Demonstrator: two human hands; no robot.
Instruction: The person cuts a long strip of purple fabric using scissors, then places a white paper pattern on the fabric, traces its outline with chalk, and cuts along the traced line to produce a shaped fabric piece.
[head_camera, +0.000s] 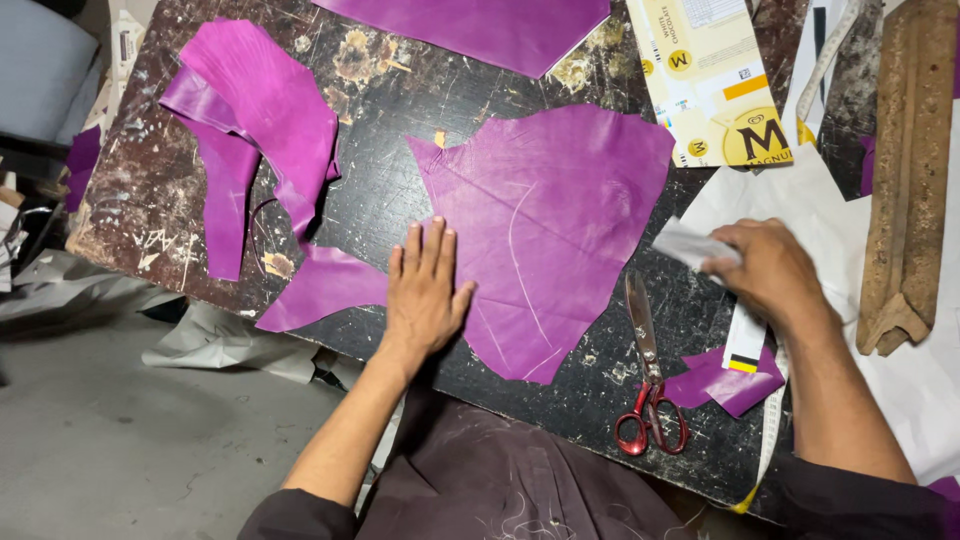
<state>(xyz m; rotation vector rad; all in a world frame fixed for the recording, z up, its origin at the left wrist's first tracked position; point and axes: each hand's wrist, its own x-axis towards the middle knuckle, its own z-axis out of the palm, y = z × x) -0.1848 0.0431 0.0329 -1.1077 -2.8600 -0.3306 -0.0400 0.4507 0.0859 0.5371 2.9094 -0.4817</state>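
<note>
- Surface: dark, scuffed bench (380, 215), paint-stained and scratched; grey floor (100, 440) beneath, with crumpled grey paper (225, 345) at the bench edge.
- Left hand (425, 290): flat, fingers spread narrow, pressing the left edge of the large purple leather piece (560, 220) at bench centre.
- Right hand (765, 270): closed around a small pale block (690, 245), just right of the leather, over white paper (800, 205).
- Red-handled scissors (645, 375): lying shut between the hands, near the front edge.
- Further purple offcuts (260, 110) lie at upper left; small scraps (725, 380) beside the scissors.
- Flattened yellow carton (705, 70) and a long worn wooden block (905, 170): upper right.
</note>
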